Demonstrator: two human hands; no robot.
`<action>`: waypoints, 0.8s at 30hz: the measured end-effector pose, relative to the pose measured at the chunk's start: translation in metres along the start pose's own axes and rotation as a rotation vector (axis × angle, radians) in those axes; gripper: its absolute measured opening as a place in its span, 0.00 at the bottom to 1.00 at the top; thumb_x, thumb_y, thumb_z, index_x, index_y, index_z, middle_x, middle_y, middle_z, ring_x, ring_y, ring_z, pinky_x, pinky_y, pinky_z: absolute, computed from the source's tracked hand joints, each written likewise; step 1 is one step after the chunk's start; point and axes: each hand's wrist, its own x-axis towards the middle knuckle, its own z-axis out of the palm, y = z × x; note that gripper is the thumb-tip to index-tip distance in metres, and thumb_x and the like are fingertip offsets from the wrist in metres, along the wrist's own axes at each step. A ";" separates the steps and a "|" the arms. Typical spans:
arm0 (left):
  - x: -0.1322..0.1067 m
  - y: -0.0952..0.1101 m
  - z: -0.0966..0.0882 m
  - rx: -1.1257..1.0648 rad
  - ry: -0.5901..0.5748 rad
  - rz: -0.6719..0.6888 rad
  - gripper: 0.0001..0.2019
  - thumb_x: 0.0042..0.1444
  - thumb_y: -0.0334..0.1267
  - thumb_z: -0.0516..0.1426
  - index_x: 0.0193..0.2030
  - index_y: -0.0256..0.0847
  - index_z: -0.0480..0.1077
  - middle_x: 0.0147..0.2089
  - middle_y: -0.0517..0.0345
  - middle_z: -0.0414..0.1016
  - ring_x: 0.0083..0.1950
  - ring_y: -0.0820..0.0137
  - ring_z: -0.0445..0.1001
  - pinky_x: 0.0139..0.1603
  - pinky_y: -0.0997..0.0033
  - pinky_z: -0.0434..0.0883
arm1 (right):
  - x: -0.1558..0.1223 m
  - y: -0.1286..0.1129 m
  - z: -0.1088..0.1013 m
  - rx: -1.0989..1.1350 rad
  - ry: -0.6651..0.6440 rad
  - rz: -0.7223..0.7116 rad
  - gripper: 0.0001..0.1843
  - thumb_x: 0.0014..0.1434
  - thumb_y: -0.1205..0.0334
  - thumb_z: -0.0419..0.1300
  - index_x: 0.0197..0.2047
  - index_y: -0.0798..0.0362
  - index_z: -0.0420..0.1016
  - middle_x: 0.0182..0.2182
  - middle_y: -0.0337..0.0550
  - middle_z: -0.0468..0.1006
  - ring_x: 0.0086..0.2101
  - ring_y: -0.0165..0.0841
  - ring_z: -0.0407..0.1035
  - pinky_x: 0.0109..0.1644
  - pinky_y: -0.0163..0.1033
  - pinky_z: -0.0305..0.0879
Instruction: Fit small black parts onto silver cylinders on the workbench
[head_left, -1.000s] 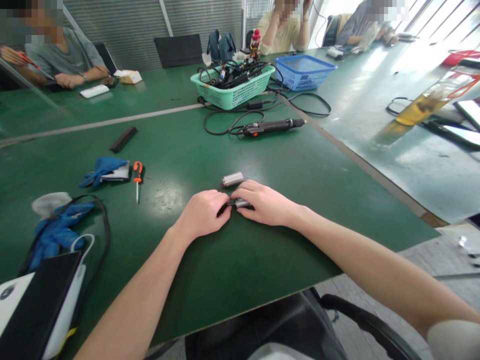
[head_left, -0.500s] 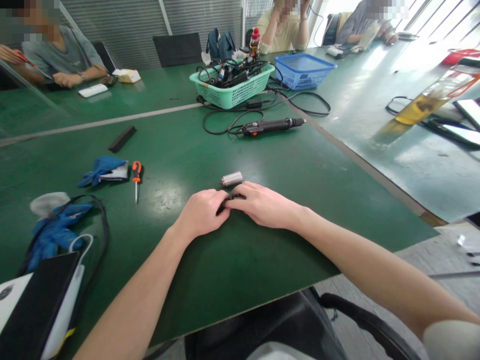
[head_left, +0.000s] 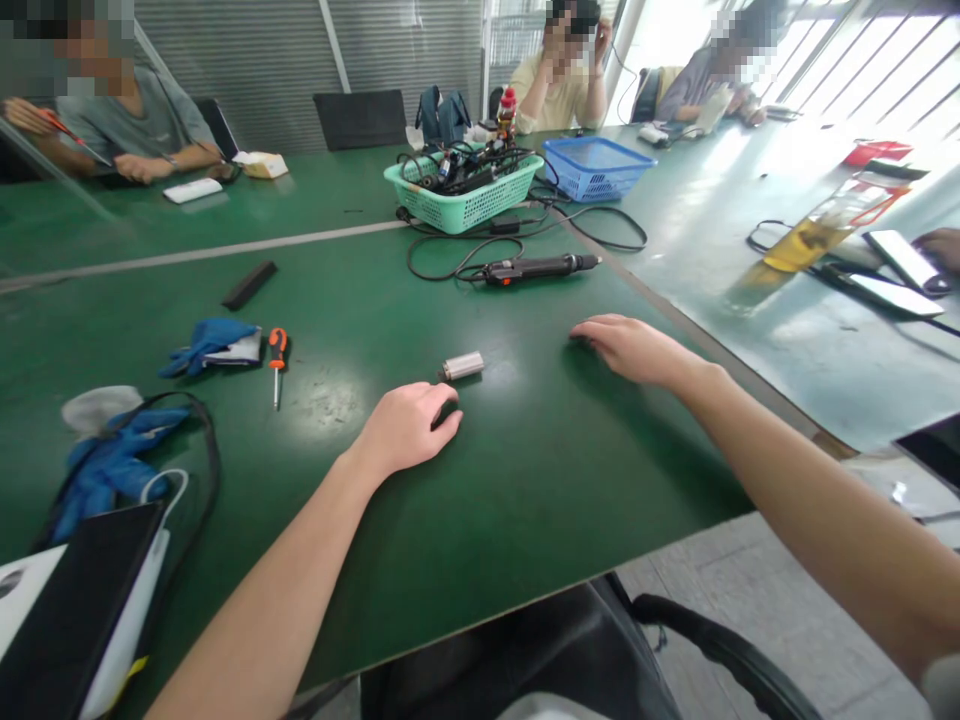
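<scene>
My left hand [head_left: 405, 428] rests on the green table, its fingers curled down and its thumb bent toward the index finger. A dark gap shows between them, and whatever lies under the fingers is hidden. Just beyond its fingertips lies a small silver metal cylinder [head_left: 463, 366], like a little motor, untouched. Farther right, my right hand [head_left: 621, 346] is held low over the table, palm down with the fingers stretched out; no object shows in it. Beyond this hand lies a black electric screwdriver [head_left: 538, 269] with a cord.
At left are an orange-handled screwdriver [head_left: 277, 362], blue gloves [head_left: 214, 345], a dark bar [head_left: 250, 285] and a phone [head_left: 82, 610]. A green basket [head_left: 465, 205] of tools and a blue basket [head_left: 600, 170] stand behind. A bottle [head_left: 806, 240] stands right. Other people sit around.
My right hand has moved away from my left hand, to the right and farther over the table. My left hand stays in place. The metal cylinder lies still.
</scene>
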 end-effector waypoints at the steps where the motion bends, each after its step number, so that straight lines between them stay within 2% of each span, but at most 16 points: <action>1: -0.001 -0.001 0.000 -0.004 0.001 0.000 0.09 0.65 0.41 0.54 0.45 0.40 0.72 0.33 0.57 0.74 0.33 0.69 0.72 0.35 0.68 0.66 | -0.008 0.018 -0.002 -0.030 0.013 0.066 0.23 0.64 0.74 0.50 0.60 0.55 0.73 0.53 0.55 0.77 0.52 0.44 0.72 0.58 0.50 0.67; 3: -0.002 -0.002 -0.001 -0.012 0.000 0.010 0.09 0.65 0.41 0.54 0.44 0.40 0.72 0.34 0.56 0.75 0.34 0.68 0.72 0.36 0.68 0.66 | -0.024 0.048 -0.004 -0.057 -0.003 0.147 0.23 0.64 0.74 0.50 0.60 0.58 0.73 0.53 0.58 0.77 0.53 0.44 0.72 0.59 0.48 0.66; 6: -0.002 -0.002 -0.001 -0.007 -0.002 0.021 0.09 0.65 0.40 0.53 0.44 0.39 0.73 0.35 0.55 0.75 0.34 0.68 0.72 0.36 0.68 0.67 | -0.038 0.074 -0.003 -0.047 -0.019 0.197 0.23 0.64 0.76 0.50 0.60 0.64 0.72 0.54 0.66 0.75 0.56 0.43 0.70 0.59 0.45 0.61; 10: -0.001 0.000 -0.001 0.006 0.001 0.026 0.09 0.64 0.39 0.54 0.43 0.39 0.73 0.35 0.55 0.76 0.34 0.68 0.72 0.36 0.68 0.67 | -0.045 0.085 0.003 -0.077 0.037 0.201 0.28 0.62 0.76 0.52 0.64 0.60 0.68 0.56 0.64 0.74 0.56 0.46 0.70 0.60 0.50 0.63; 14: 0.000 0.000 -0.001 0.004 -0.001 0.026 0.08 0.64 0.38 0.54 0.43 0.39 0.73 0.35 0.55 0.75 0.34 0.68 0.72 0.36 0.68 0.67 | -0.045 0.084 -0.002 -0.120 0.095 0.144 0.32 0.59 0.72 0.57 0.67 0.57 0.65 0.58 0.61 0.73 0.58 0.47 0.68 0.62 0.53 0.64; 16: -0.001 0.000 -0.001 0.001 -0.003 0.029 0.08 0.64 0.38 0.54 0.43 0.39 0.73 0.35 0.55 0.75 0.34 0.68 0.72 0.36 0.68 0.67 | -0.042 0.071 -0.008 -0.137 0.170 0.112 0.32 0.59 0.69 0.57 0.67 0.57 0.65 0.59 0.61 0.72 0.59 0.49 0.66 0.64 0.54 0.63; 18: -0.001 0.000 -0.001 -0.002 0.002 0.032 0.08 0.63 0.38 0.54 0.42 0.39 0.73 0.34 0.55 0.75 0.33 0.68 0.72 0.35 0.68 0.66 | -0.032 0.046 -0.013 -0.130 0.245 0.070 0.31 0.59 0.67 0.57 0.66 0.57 0.66 0.58 0.59 0.72 0.59 0.50 0.66 0.64 0.56 0.62; 21: -0.002 0.000 -0.001 -0.019 0.031 0.025 0.08 0.63 0.37 0.53 0.44 0.39 0.72 0.32 0.57 0.74 0.32 0.69 0.71 0.34 0.69 0.66 | -0.006 -0.014 -0.010 -0.057 0.251 -0.069 0.28 0.61 0.66 0.56 0.64 0.55 0.67 0.57 0.56 0.73 0.58 0.49 0.66 0.64 0.57 0.64; 24: -0.004 -0.001 -0.002 -0.050 0.083 0.007 0.09 0.62 0.36 0.53 0.47 0.39 0.70 0.30 0.58 0.73 0.31 0.70 0.71 0.34 0.70 0.66 | 0.032 -0.083 0.004 0.049 0.213 -0.264 0.25 0.63 0.65 0.55 0.64 0.54 0.67 0.59 0.55 0.72 0.60 0.46 0.64 0.66 0.54 0.62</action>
